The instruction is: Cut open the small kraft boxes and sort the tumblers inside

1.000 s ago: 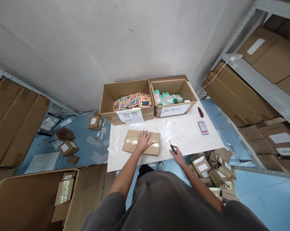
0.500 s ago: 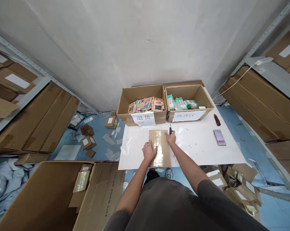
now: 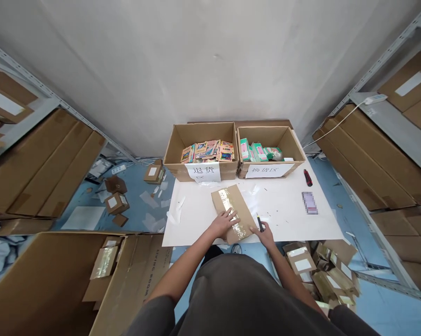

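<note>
A flat brown cardboard box [image 3: 236, 205] with shiny clear tape along its top lies tilted at an angle on the white table, near the front edge. My left hand [image 3: 224, 225] rests on the taped top with its fingers spread. At the box's lower right corner, my right hand [image 3: 265, 235] holds a black utility knife [image 3: 260, 224], whose tip points up and away from me. The fingers of this hand also touch the edge of the box.
Behind stand two open cartons with paper signs: one of picture-card packs [image 3: 208, 150], one of green-and-pink boxes [image 3: 258, 152]. A red-and-black cutter [image 3: 307, 178] and a blurred purple item [image 3: 309, 203] lie right. A large open carton [image 3: 136, 270] stands left; small parcels [image 3: 303, 263] lie below right.
The box has turned, its far end swinging left. My right hand, with the knife, has moved from the far right corner to the near right one. My left hand has shifted onto the tape.
</note>
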`<state>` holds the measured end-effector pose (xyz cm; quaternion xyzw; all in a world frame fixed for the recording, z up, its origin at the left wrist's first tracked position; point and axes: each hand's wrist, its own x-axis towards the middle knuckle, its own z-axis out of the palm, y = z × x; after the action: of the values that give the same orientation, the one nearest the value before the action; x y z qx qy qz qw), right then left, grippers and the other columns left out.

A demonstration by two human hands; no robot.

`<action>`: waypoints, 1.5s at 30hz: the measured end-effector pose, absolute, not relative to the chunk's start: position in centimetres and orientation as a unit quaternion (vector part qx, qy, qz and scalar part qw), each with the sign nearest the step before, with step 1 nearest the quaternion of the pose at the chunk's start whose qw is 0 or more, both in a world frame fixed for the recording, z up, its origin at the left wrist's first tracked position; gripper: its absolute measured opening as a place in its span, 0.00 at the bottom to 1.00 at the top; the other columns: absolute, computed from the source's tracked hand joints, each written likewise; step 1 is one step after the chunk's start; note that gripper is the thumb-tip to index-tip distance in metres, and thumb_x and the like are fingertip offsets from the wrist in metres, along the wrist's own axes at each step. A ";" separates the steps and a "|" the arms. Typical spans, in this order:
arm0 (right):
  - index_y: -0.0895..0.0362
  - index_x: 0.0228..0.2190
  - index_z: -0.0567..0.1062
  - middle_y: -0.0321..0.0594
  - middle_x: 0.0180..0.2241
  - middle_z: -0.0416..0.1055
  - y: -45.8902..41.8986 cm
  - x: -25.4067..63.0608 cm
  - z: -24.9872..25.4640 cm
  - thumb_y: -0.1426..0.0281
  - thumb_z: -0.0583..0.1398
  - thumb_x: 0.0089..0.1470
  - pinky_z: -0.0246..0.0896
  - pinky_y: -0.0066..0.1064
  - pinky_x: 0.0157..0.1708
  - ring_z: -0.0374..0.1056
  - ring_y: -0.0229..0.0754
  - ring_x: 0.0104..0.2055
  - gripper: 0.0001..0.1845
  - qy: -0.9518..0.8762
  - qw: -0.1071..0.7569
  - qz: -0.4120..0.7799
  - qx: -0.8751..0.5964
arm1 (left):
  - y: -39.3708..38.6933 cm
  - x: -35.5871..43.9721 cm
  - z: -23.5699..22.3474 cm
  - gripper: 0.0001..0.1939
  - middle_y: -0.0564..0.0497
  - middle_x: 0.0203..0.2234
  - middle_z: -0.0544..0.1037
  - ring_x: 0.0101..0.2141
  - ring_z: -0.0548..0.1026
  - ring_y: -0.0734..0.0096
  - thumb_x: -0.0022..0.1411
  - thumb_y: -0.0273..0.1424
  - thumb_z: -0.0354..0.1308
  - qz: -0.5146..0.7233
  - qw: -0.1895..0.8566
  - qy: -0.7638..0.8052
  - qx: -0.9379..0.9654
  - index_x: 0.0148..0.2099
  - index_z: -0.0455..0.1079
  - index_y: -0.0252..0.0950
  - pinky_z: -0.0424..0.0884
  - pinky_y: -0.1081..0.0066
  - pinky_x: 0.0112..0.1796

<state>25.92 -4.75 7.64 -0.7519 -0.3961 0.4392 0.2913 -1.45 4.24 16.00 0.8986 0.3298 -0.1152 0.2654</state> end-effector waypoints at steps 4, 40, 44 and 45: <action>0.53 0.45 0.67 0.42 0.34 0.77 -5.5 23.9 6.7 0.46 0.67 0.46 0.71 0.37 0.34 0.76 0.52 0.38 0.32 -0.357 0.300 0.454 -0.759 | 4.6 -0.2 16.2 0.63 0.42 0.70 0.58 0.71 0.48 0.38 0.33 0.36 0.81 -0.152 0.225 0.332 0.903 0.70 0.57 0.50 0.48 0.51 0.66; 0.55 0.32 0.70 0.32 0.18 0.68 0.3 24.0 12.7 0.47 0.53 0.67 0.56 0.26 0.21 0.65 0.37 0.13 0.25 -0.577 0.019 0.520 -0.629 | 4.8 -0.7 15.5 0.58 0.36 0.64 0.69 0.69 0.59 0.47 0.29 0.41 0.82 -0.126 0.211 0.542 0.803 0.62 0.60 0.41 0.49 0.54 0.68; 0.54 0.31 0.66 0.31 0.14 0.66 0.6 24.8 12.7 0.46 0.54 0.66 0.54 0.26 0.18 0.63 0.38 0.12 0.25 -0.558 0.013 0.571 -0.602 | 4.6 -0.7 15.5 0.62 0.35 0.64 0.68 0.69 0.60 0.47 0.28 0.40 0.83 -0.119 0.216 0.548 0.799 0.64 0.58 0.41 0.50 0.54 0.68; 0.54 0.31 0.66 0.30 0.14 0.65 0.6 25.0 12.6 0.46 0.55 0.66 0.54 0.26 0.17 0.62 0.37 0.12 0.24 -0.554 0.016 0.582 -0.596 | 4.5 -0.8 15.4 0.63 0.35 0.65 0.68 0.69 0.59 0.47 0.28 0.40 0.83 -0.114 0.217 0.548 0.800 0.65 0.57 0.42 0.50 0.54 0.68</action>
<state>24.95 0.61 12.63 -0.5957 -0.5537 0.5817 0.0156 -0.78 4.49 15.41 0.7996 0.5480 -0.1143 0.2173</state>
